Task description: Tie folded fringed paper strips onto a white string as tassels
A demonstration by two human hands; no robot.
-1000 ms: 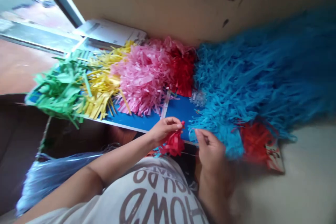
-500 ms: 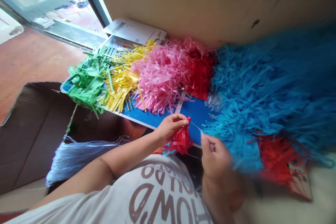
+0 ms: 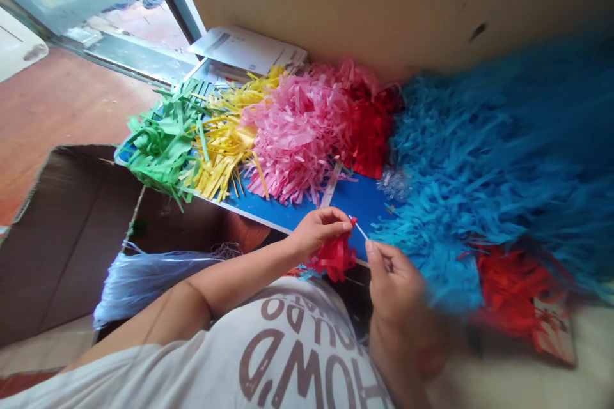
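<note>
A red tissue-paper tassel hangs from my left hand, its twisted top pinched between thumb and fingers. From that top a thin white string runs a short way to my right hand, whose thumb and forefinger are closed on it. Both hands are above the front edge of a blue table. Beneath the left hand, some blue and orange strips show partly behind the red one. Fringed paper lies beyond: green, yellow, pink and red.
A large heap of blue fringe covers the right side, with red-orange fringe before it. At left stands an open cardboard box, pale strands over it. White packages lie against the wall.
The white string, slack and curved before, now runs straight and shorter between my hands. My left hand has shifted slightly right, nearer my right hand. The view has tilted a little.
</note>
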